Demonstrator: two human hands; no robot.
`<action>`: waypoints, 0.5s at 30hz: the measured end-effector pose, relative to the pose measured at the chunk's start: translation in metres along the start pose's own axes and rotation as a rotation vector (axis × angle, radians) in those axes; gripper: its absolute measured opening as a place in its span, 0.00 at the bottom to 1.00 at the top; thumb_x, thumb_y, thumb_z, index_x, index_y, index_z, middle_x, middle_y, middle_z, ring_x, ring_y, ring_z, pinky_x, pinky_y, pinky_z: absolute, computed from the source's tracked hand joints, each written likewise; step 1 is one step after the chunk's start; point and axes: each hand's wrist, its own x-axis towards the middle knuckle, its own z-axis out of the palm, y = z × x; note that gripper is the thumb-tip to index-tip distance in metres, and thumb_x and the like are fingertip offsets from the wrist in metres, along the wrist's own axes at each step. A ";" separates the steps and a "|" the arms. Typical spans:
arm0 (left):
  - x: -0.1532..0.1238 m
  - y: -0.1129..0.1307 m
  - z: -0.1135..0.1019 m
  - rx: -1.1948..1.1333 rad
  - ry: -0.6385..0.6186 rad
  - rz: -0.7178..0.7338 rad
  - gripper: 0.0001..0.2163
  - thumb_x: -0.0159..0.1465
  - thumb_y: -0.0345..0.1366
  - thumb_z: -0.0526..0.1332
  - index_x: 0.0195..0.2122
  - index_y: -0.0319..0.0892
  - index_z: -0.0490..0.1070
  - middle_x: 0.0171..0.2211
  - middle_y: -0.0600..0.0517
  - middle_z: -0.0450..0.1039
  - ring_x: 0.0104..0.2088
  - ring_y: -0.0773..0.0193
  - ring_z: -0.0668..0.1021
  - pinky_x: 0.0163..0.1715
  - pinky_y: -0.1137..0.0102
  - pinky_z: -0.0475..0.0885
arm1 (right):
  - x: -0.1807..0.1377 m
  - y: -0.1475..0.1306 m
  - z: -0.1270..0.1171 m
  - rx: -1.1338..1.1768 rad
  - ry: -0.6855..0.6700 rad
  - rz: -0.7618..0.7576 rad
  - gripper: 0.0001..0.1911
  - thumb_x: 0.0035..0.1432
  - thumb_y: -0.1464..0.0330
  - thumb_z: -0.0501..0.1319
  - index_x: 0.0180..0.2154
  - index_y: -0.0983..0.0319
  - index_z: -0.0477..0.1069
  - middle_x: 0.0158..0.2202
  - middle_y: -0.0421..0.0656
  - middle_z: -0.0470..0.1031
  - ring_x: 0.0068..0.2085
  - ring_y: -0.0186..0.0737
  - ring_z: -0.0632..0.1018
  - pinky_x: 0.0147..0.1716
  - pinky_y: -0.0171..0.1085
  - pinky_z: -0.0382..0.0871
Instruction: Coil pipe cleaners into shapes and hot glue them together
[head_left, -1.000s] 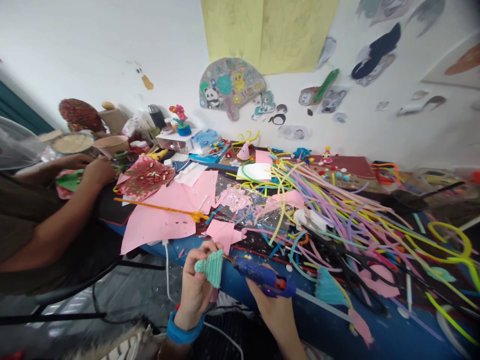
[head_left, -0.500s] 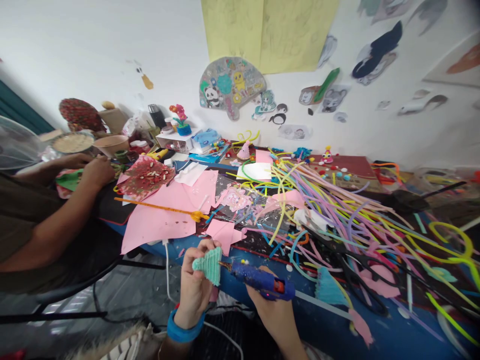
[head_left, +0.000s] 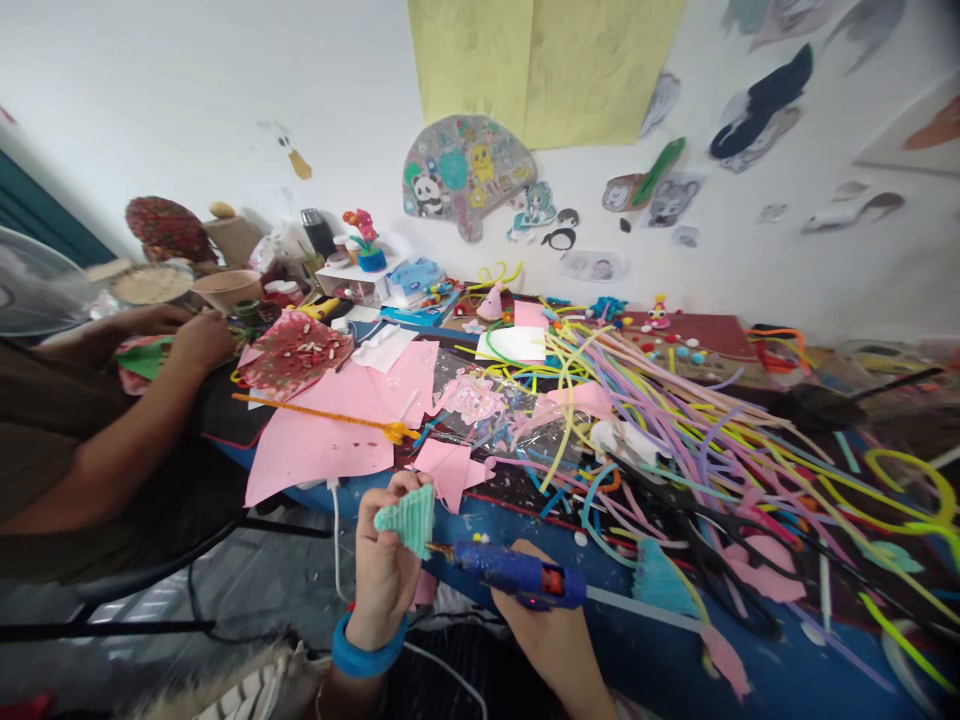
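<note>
Above the table's front edge, my left hand (head_left: 384, 560) pinches a mint-green triangle of pipe cleaner rows (head_left: 415, 520) by its narrow tip, the wide edge facing right. My right hand (head_left: 544, 610) is wrapped round a blue glue gun (head_left: 502, 568) from below, its fingers partly hidden by the body. The brass nozzle points left and sits at the lower corner of the triangle's wide edge; I cannot tell whether it touches. A pale glue stick (head_left: 645, 612) juts from the rear of the gun. A second, bluer triangle (head_left: 664, 578) lies on the table to the right.
Pink paper sheets (head_left: 322, 450) lie ahead on the left. A large heap of coloured pipe cleaners (head_left: 675, 420) spreads across the right, with black scissors (head_left: 739, 570) near it. At the far left, another person's hands (head_left: 199, 335) work over green and red fabric.
The triangle and my left hand have shifted slightly left and tilted. The glue gun has moved slightly left and down, its nozzle now at the triangle's lower corner.
</note>
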 end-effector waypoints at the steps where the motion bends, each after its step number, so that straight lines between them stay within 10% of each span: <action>1: 0.000 0.000 0.000 -0.003 0.002 0.004 0.14 0.50 0.47 0.72 0.34 0.48 0.74 0.36 0.54 0.73 0.43 0.63 0.77 0.47 0.70 0.74 | 0.000 -0.001 0.000 0.011 -0.012 0.009 0.11 0.55 0.70 0.60 0.23 0.59 0.61 0.23 0.34 0.63 0.25 0.33 0.68 0.26 0.30 0.64; 15: -0.002 -0.006 -0.005 0.046 -0.165 0.015 0.12 0.52 0.45 0.72 0.34 0.49 0.76 0.36 0.54 0.72 0.42 0.62 0.76 0.43 0.69 0.73 | 0.001 -0.012 -0.001 0.081 0.042 -0.055 0.06 0.57 0.71 0.61 0.27 0.60 0.68 0.25 0.36 0.69 0.27 0.33 0.72 0.29 0.30 0.67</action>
